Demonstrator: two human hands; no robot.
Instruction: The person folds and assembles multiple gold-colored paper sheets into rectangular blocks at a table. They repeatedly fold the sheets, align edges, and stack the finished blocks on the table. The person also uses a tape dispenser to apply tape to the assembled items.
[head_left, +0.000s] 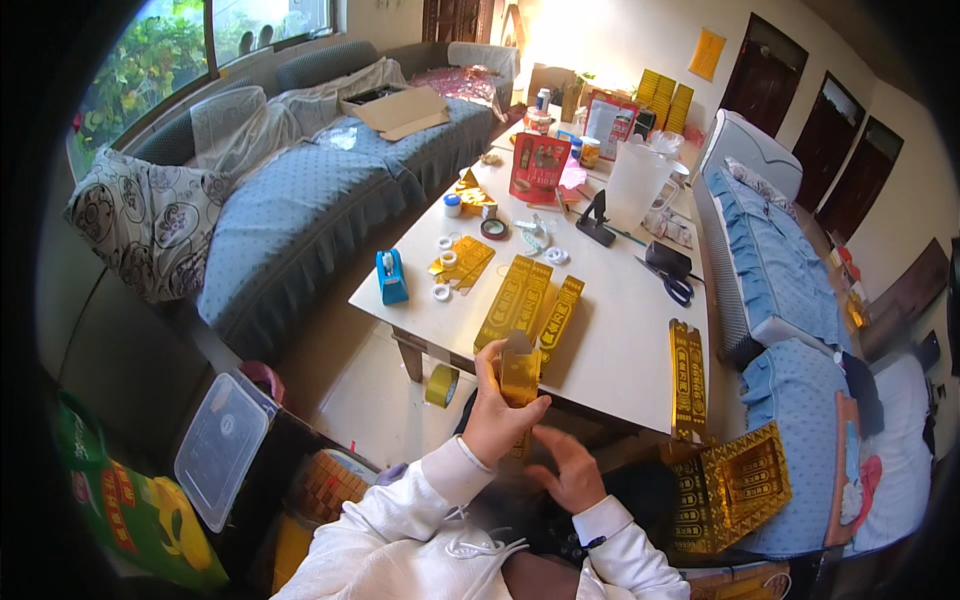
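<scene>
My left hand (491, 420) grips a gold foil cardboard box (519, 375) by its sides, near the table's front edge, with a flap standing up at its far end. Close below it, my right hand (566, 469) has thumb and fingers apart; a blurred gold part lies by its fingertips, and I see nothing held in it. Just beyond my hands, several long gold boxes (517, 296) with printed characters lie on the white table (622, 345). One of them, a single gold box (561, 315), is slightly apart on the right.
A flat gold carton piece (687, 379) lies at the table's right edge. Scissors (679, 289), a blue tape dispenser (391, 277), tape rolls (493, 228), a red pouch (537, 166) and a plastic pitcher (634, 184) stand or lie on the table. Gold printed sheets (731, 487) are at lower right.
</scene>
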